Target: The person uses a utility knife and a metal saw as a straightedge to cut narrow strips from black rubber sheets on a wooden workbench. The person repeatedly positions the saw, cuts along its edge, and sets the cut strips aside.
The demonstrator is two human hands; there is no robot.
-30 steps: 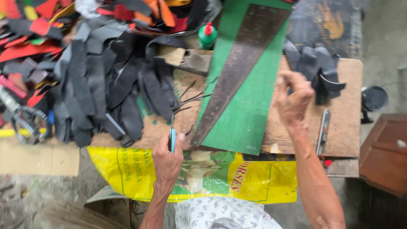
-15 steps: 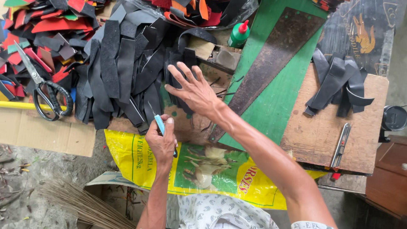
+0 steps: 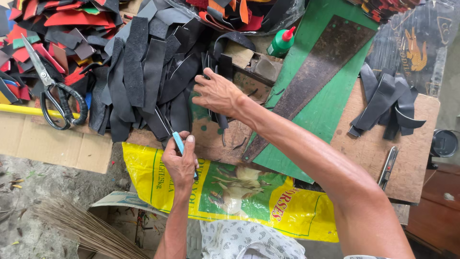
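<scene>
My left hand (image 3: 181, 163) grips a thin blade tool with a light blue handle (image 3: 178, 141), its tip pointing up-left toward a heap of black leather strips (image 3: 143, 76). My right hand (image 3: 216, 93) reaches across to the left and closes on dark strips (image 3: 221, 67) at the right edge of that heap. Both hands are over a brown wooden work board (image 3: 369, 148). A green cutting mat (image 3: 330, 105) lies to the right with a long dark brown tapered leather piece (image 3: 311, 79) on it.
Large scissors (image 3: 52, 93) rest on red and black scraps at left. A green glue bottle (image 3: 280, 42) stands at the top. More black strips (image 3: 388, 105) and a utility knife (image 3: 388, 165) lie at right. A yellow printed sack (image 3: 230, 192) hangs off the front edge.
My right hand has swung from the right side of the board across to the heap of black strips at left and closed on some. The view has shifted left. My left hand stays put.
</scene>
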